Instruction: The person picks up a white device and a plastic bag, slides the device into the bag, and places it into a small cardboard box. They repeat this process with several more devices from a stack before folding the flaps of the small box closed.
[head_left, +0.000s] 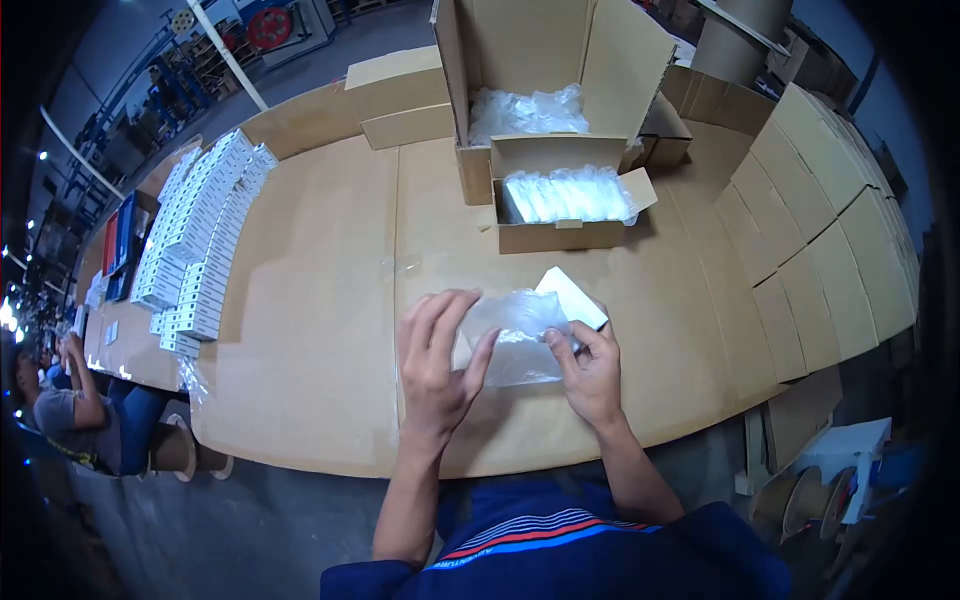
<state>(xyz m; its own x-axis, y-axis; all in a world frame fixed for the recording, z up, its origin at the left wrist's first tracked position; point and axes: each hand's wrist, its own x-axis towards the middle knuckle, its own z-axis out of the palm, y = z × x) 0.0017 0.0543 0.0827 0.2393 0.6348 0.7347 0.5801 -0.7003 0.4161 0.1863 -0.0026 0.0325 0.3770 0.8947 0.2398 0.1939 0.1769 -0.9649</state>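
My right hand (592, 375) is closed on a small white box (572, 298) and on the edge of a clear plastic bag (515, 345). The box sticks up behind the thumb and fingers, tilted. At the bag's left side is my left hand (432, 362), fingers spread and thumb apart; whether its fingertips touch the film cannot be made out. Just beyond the hands, an open carton (560, 237) holds a row of items wrapped in clear plastic (570, 195).
Behind it stands a larger open carton (530, 45) with clear plastic bags (530, 112). Small white boxes (205, 225) are stacked at the left of the cardboard-covered table (310, 300). Closed brown cartons (825, 220) are piled at the right. Another person (75, 405) sits at far left.
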